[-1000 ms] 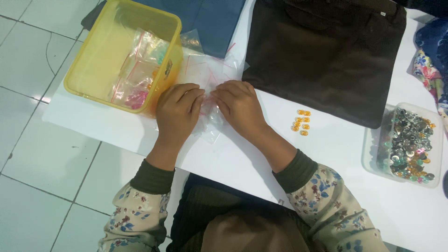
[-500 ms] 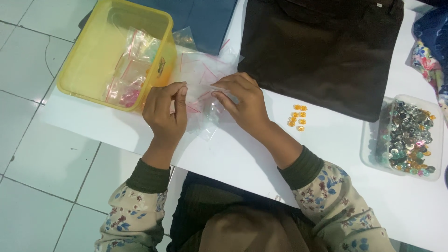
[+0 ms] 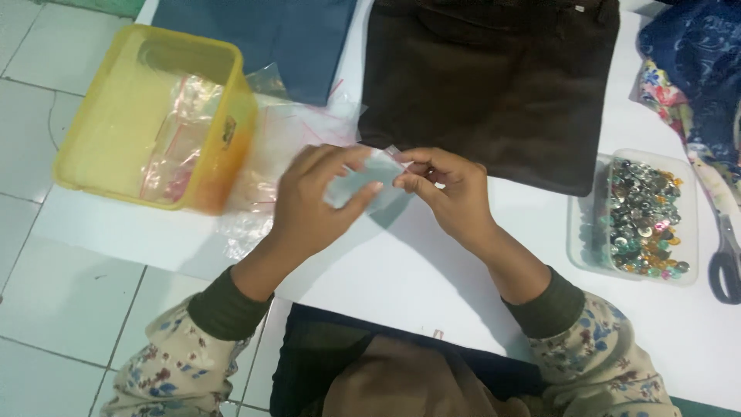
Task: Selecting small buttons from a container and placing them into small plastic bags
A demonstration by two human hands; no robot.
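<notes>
We hold one small clear plastic bag (image 3: 363, 184) up off the tabletop (image 3: 432, 270), near its front edge and between our two hands. Our left hand (image 3: 312, 205) pinches the bag's left side, thumb under and fingers over; our right hand (image 3: 448, 189) grips its top right corner between thumb and fingertips. As far as we can judge, the bag looks empty and its mouth is not yet spread, so any filling remains to be done; we cannot tell whether the seal is parted.

More clear bags (image 3: 270, 154) lie loose in a heap just beside the yellow plastic tub (image 3: 224, 166), and a few more rest inside it. The tub sits at the tabletop's left edge, close to the front left corner, with tiled floor (image 3: 46, 309) beyond. A clear tray of mixed beads and sequins (image 3: 644, 216) stands toward the right edge, well apart from our hands, with scissors (image 3: 725, 255) just beside it. A dark brown cloth (image 3: 494, 85) covers the far middle, a blue cloth (image 3: 262, 38) lies to its left, and patterned fabric (image 3: 687, 69) fills the far right corner.

Bare white tabletop lies between our right hand and the tray; on the left, the bag heap and tub crowd close
</notes>
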